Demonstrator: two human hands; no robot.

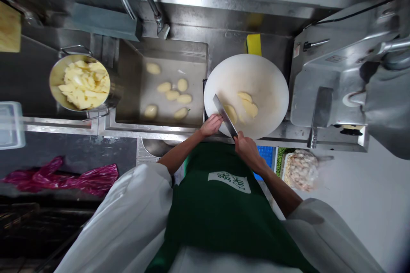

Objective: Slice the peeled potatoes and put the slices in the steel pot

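A round white cutting board (256, 74) carries a peeled potato piece (231, 113) under the blade and two or three cut slices (248, 104) to its right. My right hand (246, 148) is closed round the handle of a cleaver (223, 114), whose blade lies across the board's near-left part. My left hand (211, 126) rests at the board's near edge with fingers curled, just left of the blade; I cannot see anything in it.
A steel sink (128, 89) left of the board holds several peeled potatoes (174, 94). A pot (56, 74) full of cut potato pieces stands further left. A metal slicing machine (339, 76) stands right of the board. A faucet (158, 21) hangs above the sink.
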